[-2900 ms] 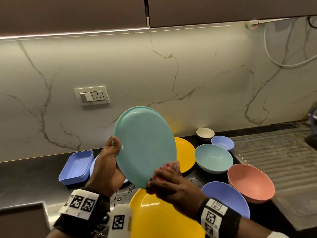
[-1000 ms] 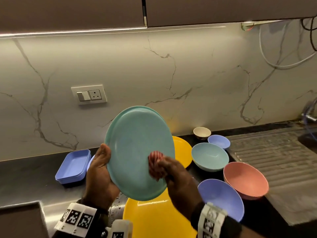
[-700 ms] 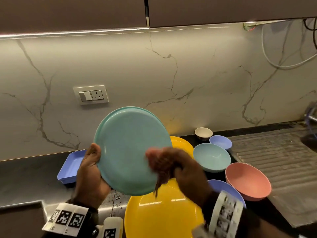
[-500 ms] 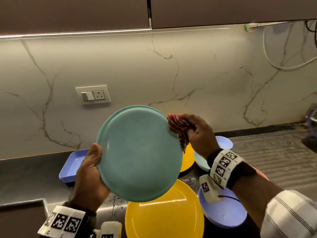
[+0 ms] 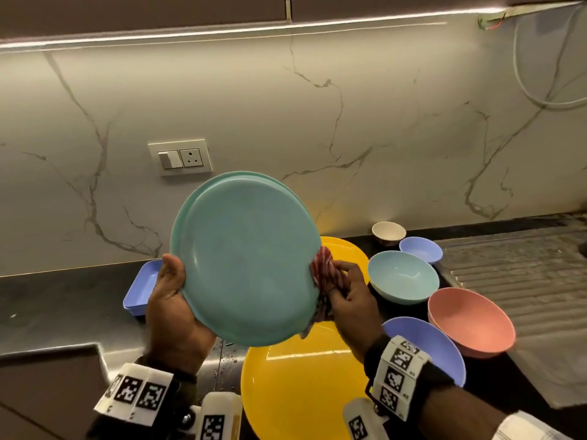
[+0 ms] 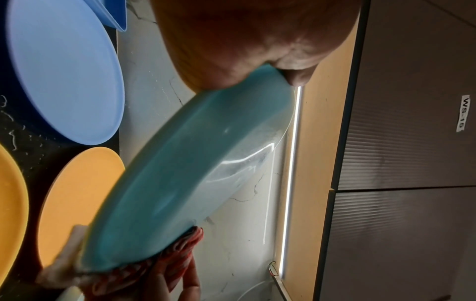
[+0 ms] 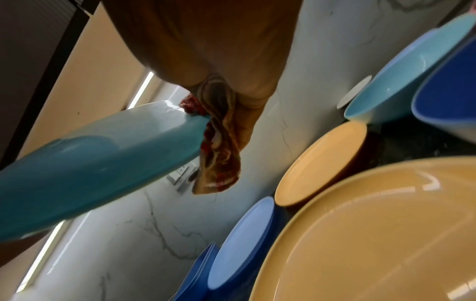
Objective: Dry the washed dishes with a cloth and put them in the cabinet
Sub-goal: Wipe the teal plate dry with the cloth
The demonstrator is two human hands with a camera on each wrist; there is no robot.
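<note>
A person's left hand (image 5: 173, 309) grips a teal plate (image 5: 246, 258) by its left rim, thumb on the near face, the fingers hidden behind it, holding the plate tilted on edge above the tabletop (image 5: 57, 300). The right hand (image 5: 347, 300) clenches a red-and-white cloth (image 5: 324, 271) against the plate's right rim; the cloth wraps over the edge and a loose tail hangs below, most of it lost behind plate and fingers. In the left wrist view only the heel of the hand (image 6: 244, 40) meets the rim, and the cloth (image 6: 180, 250) shows at the far end. Beneath the plate lie two yellow plates, the near one (image 5: 301, 392) cut off by the frame, the far one (image 5: 346, 255) largely covered. To the right sit a teal bowl (image 5: 401, 277), a pink bowl (image 5: 470, 322), a blue bowl (image 5: 428, 344) partly behind the wrist, a smaller blue bowl (image 5: 421, 249) and a small white bowl (image 5: 389, 231). A blue tray (image 5: 139, 290) peeks out at left. Cabinet doors (image 5: 143, 11) run along the top, cropped.
</note>
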